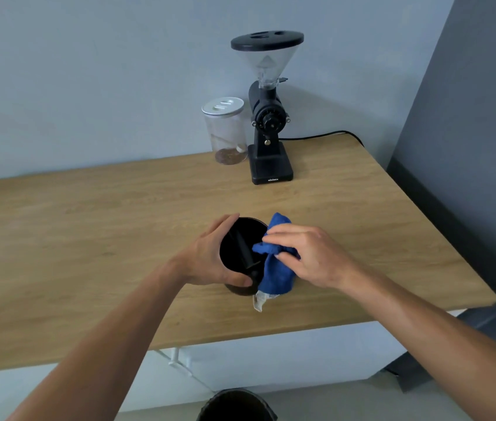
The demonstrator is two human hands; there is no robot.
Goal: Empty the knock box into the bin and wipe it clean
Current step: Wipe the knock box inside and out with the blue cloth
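Note:
A round black knock box [239,253] with a black bar across its mouth stands on the wooden table [89,238], tilted toward me. My left hand [210,256] wraps around its left side and holds it. My right hand [307,253] grips a blue cloth [277,268] and presses one corner of it over the right rim into the box. A white label hangs from the cloth's lower end. The dark bin [236,405] sits on the floor below the table's front edge, only its top rim showing.
A black coffee grinder [269,126] with a clear hopper stands at the back of the table, its cable trailing right. Beside it on the left is a clear jar [225,132] with a white lid. The table ends on the right near a grey wall.

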